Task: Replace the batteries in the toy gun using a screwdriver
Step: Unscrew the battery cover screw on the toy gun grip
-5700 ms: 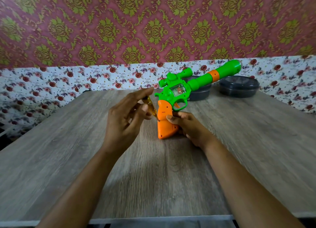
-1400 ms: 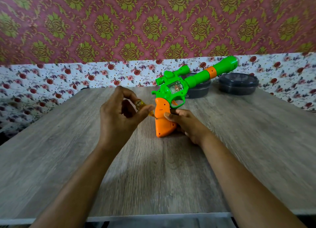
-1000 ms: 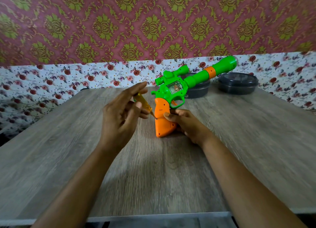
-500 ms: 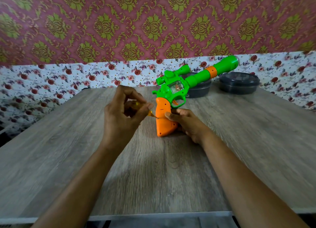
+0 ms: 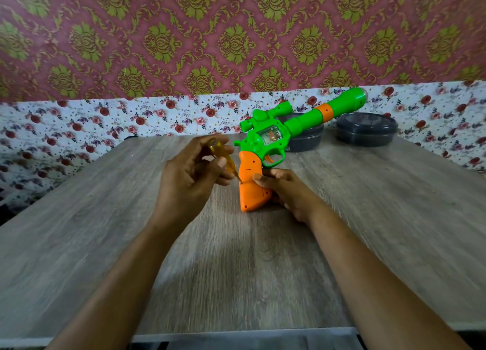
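A green toy gun (image 5: 273, 136) with an orange grip (image 5: 251, 185) stands on its grip base on the wooden table (image 5: 105, 231), barrel pointing up and right. My right hand (image 5: 286, 189) holds the grip from behind, thumb on its side. My left hand (image 5: 189, 176) pinches a small screwdriver (image 5: 223, 158) with a clear yellow handle. Its tip touches the left edge of the orange grip, about halfway down. Batteries are not in sight.
Two dark round lidded containers stand at the table's far edge, one (image 5: 305, 136) behind the gun's body and one (image 5: 366, 129) to its right. A flowered cloth (image 5: 79, 131) runs along the wall behind the table.
My left fingers have shifted around the screwdriver handle, opening and closing as it turns against the grip. The gun and my right hand have stayed in place.
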The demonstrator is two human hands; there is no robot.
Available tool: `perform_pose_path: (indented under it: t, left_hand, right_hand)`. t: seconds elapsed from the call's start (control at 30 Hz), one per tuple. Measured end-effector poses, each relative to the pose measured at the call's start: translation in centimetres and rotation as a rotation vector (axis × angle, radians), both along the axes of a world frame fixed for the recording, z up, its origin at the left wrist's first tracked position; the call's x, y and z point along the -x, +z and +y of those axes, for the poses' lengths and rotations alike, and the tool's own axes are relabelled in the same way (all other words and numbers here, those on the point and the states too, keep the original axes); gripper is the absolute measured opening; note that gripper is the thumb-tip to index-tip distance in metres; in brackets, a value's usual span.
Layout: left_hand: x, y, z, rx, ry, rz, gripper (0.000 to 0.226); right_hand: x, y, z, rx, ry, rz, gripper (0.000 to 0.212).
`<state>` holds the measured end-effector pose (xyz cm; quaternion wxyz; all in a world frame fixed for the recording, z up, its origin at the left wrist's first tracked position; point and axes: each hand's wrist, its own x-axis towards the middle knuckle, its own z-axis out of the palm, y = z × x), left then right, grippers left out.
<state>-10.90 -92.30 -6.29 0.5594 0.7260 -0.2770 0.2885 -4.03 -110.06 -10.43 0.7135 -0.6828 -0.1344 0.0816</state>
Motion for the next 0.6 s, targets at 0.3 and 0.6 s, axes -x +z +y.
perform_pose_path:
  t: [0.3, 0.6]
  left_hand:
    - [0.1, -0.44, -0.26, 0.005, 0.183, -0.039, 0.033]
    - [0.05, -0.38, -0.13, -0.004, 0.146, -0.069, 0.021]
  right_hand:
    - [-0.03, 0.0, 0.04, 0.013, -0.007, -0.004, 0.035]
    - [-0.04, 0.04, 0.06, 0.034, -0.018, -0.001, 0.035]
